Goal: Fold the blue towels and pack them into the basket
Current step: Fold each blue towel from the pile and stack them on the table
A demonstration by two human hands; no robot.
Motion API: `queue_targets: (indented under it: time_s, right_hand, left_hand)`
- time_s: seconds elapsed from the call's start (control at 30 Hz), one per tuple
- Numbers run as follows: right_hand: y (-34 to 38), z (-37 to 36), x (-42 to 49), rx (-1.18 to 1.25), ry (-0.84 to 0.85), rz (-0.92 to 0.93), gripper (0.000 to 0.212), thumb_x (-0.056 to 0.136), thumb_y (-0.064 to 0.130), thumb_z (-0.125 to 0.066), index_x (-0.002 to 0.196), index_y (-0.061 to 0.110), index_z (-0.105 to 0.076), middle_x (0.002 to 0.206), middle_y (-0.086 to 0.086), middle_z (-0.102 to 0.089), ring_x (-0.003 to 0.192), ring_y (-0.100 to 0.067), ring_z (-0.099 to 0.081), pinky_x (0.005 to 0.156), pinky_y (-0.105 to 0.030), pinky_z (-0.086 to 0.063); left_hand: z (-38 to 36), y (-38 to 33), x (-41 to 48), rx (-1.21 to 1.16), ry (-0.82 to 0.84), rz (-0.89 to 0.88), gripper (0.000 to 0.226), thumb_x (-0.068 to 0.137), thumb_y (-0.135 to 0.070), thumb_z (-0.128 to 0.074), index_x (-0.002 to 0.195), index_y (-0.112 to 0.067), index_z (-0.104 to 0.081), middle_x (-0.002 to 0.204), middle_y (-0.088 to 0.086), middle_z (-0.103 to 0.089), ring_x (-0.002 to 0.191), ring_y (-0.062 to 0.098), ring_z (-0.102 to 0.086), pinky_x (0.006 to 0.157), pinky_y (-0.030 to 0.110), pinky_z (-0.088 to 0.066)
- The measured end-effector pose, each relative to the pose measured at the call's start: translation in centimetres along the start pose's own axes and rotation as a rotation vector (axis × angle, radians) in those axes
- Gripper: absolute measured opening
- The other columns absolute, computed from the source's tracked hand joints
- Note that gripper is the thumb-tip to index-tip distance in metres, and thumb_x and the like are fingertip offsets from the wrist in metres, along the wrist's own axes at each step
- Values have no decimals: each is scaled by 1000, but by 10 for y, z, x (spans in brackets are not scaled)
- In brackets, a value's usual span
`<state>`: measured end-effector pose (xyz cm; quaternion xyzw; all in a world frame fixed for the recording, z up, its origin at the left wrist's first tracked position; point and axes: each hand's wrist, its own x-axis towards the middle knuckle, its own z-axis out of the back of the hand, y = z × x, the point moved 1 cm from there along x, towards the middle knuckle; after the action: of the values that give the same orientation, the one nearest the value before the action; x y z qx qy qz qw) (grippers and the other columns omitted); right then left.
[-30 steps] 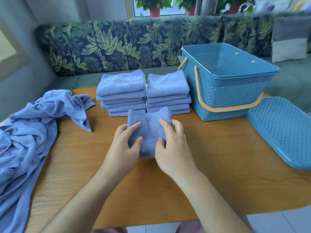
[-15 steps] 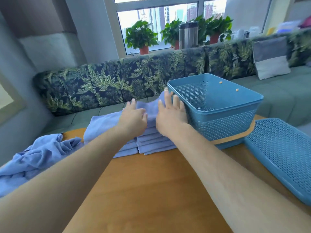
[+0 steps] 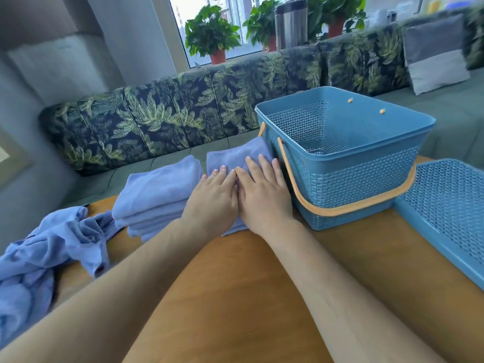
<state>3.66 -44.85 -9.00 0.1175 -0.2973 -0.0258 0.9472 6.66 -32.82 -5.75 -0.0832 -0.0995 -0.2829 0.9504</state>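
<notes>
- Both hands, left hand (image 3: 213,197) and right hand (image 3: 263,195), lie flat with grip released on the right towel stack (image 3: 235,158).
- Stack touches the empty basket (image 3: 348,176) (near the surface's far edge).

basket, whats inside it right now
Nothing can be seen in the basket: only its bare perforated walls and a strip of floor show. The near wall hides the front part of the floor, so a flat item lying there could not be seen.
</notes>
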Motion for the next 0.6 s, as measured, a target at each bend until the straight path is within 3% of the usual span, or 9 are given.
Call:
queue_targets:
  time_s: [0.1, 0.27, 0.33, 0.47, 0.6]
  right_hand:
    - [14, 14, -5, 14, -122, 62, 47, 103, 32, -36, 141, 14, -57, 157, -9, -43, 151, -34, -25, 125, -48, -3]
    - [68, 26, -22, 132, -274, 199, 46, 100, 19, -49, 145, 12, -52, 152, -5, -47, 143, -30, -39, 122, -44, -22]
    - [95, 19, -30, 179, -241, 266, 47, 98, 18, -51, 144, 10, -53, 146, -4, -52, 134, -28, -47, 113, -39, -31]
    - [153, -17, -50, 332, -136, 321, 39, 99, 20, -49, 136, 11, -60, 136, -3, -59, 119, -26, -57, 96, -37, -44]
    - [210, -67, -71, 562, 116, 326, 51, 96, 24, -34, 139, 10, -58, 143, -5, -56, 122, -27, -55, 99, -43, -49]
  left_hand:
    - [18, 0, -9, -168, -171, 20, 50, 99, -21, -29, 142, -9, -51, 156, 12, -40, 149, 26, -29, 123, 41, -14]
    - [42, 30, -55, -237, -395, 44, 38, 101, -9, -42, 136, -5, -55, 152, 9, -47, 145, 22, -35, 121, 36, -25]
    - [44, 52, -80, -208, -438, 90, 37, 101, -13, -42, 133, -6, -58, 150, 8, -49, 144, 22, -37, 118, 32, -27]
    - [29, 106, -137, -186, -462, 231, 38, 100, -21, -42, 128, -8, -63, 146, 5, -53, 139, 22, -44, 115, 39, -34]
    - [-7, 171, -186, -103, -405, 394, 46, 98, -33, -37, 127, -11, -64, 143, 6, -56, 137, 26, -48, 110, 45, -40]
